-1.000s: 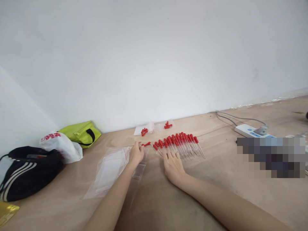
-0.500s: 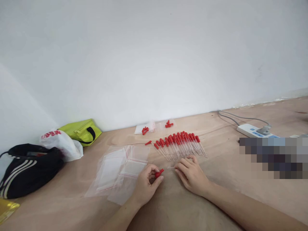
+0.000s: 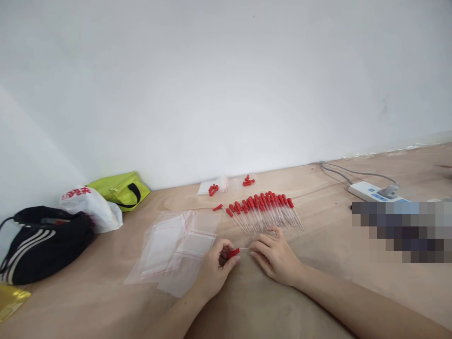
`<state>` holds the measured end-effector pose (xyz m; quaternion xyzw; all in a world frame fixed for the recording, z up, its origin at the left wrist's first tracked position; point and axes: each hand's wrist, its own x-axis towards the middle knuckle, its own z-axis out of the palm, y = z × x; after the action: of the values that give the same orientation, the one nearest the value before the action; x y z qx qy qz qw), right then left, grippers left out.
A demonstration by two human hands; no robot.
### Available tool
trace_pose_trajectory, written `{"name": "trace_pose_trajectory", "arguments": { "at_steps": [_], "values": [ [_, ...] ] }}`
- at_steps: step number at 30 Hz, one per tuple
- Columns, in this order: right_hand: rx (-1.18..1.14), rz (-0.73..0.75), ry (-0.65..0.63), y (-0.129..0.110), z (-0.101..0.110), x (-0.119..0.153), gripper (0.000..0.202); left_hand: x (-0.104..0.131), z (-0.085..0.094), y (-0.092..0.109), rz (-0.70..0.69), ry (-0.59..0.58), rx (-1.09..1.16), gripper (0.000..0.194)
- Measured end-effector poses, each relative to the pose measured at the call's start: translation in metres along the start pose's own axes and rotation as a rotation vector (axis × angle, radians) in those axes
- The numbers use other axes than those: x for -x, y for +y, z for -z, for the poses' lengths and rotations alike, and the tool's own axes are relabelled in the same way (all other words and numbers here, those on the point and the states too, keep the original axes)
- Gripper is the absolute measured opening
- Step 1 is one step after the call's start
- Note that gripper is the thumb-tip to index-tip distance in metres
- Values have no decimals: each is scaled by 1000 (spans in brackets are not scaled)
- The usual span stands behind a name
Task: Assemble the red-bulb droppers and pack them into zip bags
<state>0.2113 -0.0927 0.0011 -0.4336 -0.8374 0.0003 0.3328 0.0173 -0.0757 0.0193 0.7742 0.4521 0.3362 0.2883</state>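
Note:
Between its thumb and fingers, my left hand (image 3: 214,269) pinches a red rubber bulb (image 3: 233,253). My right hand (image 3: 277,258) grips a thin clear tube (image 3: 244,249), whose end meets the open end of the bulb; whether it is inside cannot be made out. Just beyond the hands lies a row of several clear droppers with red bulbs (image 3: 261,202). One loose red bulb (image 3: 218,207) rests at the row's left end. Flat clear zip bags (image 3: 162,245) are spread left of my left hand.
Near the wall, small clear bags (image 3: 205,187) lie with red bulbs (image 3: 248,181). At the left are a black bag (image 3: 52,252), a white plastic bag (image 3: 88,209), a lime bag (image 3: 116,188) and a gold packet (image 3: 12,301). A power strip (image 3: 363,190) with cables sits at the right.
My right hand has moved left with the tube, closing the gap to the red bulb. The bulb has turned to lie more level in my left hand. The view has shifted slightly.

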Motion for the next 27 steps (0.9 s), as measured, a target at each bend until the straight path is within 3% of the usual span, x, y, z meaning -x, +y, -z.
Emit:
{"name": "trace_pose_trajectory", "arguments": {
  "at_steps": [5, 11, 18, 27],
  "values": [
    [15, 67, -19, 2, 1, 0, 20, -1, 2, 0, -42, -40, -27, 18],
    [1, 89, -35, 7, -1, -3, 25, -2, 5, 4, -140, -107, -53, 21],
    [-31, 91, -125, 8, -1, -5, 26, 1, 3, 5, -151, -168, -155, 18],
    [-18, 73, -120, -1, -1, -4, 24, 5, 0, 4, -310, -115, -255, 17]
  ]
}}
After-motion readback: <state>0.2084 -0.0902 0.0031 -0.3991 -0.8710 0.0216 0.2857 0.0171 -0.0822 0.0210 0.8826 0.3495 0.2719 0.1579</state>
